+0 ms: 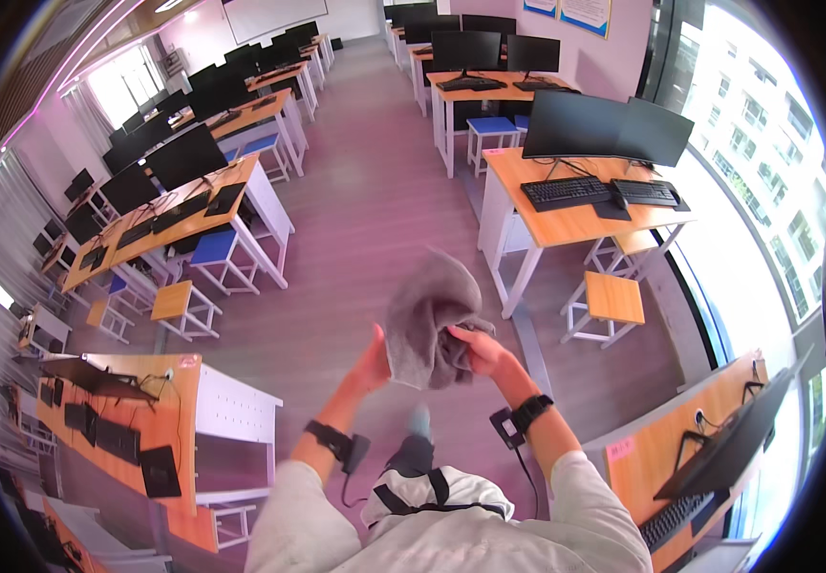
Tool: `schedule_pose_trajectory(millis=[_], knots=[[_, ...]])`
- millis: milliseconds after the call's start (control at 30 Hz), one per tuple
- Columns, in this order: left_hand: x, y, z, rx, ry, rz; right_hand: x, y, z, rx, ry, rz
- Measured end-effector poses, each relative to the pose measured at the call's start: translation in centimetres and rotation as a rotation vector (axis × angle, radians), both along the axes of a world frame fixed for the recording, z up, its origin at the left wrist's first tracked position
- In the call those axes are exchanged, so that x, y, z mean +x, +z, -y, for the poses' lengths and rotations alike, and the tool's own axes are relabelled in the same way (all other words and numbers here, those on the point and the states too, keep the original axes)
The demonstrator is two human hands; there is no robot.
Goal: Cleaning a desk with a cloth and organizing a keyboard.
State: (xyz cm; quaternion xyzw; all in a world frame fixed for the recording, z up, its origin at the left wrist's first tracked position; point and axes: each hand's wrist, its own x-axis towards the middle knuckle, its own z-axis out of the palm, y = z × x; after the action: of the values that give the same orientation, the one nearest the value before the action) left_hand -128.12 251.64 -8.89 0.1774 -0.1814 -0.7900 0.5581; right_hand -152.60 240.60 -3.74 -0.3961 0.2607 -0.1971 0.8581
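Observation:
A grey cloth (427, 322), crumpled and partly spread, hangs between my two hands above the aisle floor. My right hand (486, 352) grips a bunched fold on its right side, thumb pressed on top. At the cloth's left edge is my left hand (373, 364), supporting it with the thumb pointing up; the fingers are hidden behind the fabric. The cloth's upper part flares away from me and looks slightly blurred.
Ahead runs an aisle floor (355, 179) between rows of computer desks. To the right stands a desk (570, 228) with monitors and keyboards, with a wooden stool (613, 297) beside it. Closer in, a desk (187, 430) flanks me on the left and another desk (642, 465) on the right.

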Motion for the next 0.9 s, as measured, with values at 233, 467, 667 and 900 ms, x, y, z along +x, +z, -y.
schedule_pose_trajectory(millis=[233,467,667,900], knots=[[3.9,-3.7,16.3,0.291,0.228,0.312,3.2,-3.1,18.3,0.09,-0.104,-0.268],[9.5,-4.3,33.2,0.39,-0.099,0.379,10.0,-5.2,34.8,-0.405,0.026,-0.791],[21.2,-15.1,46.3,0.31,0.131,0.536,22.2,-6.4,49.7,-0.811,0.122,-0.608],[32.6,-8.7,66.6,0.651,0.504,0.595,29.4,-5.0,74.0,-0.694,0.083,-0.7]])
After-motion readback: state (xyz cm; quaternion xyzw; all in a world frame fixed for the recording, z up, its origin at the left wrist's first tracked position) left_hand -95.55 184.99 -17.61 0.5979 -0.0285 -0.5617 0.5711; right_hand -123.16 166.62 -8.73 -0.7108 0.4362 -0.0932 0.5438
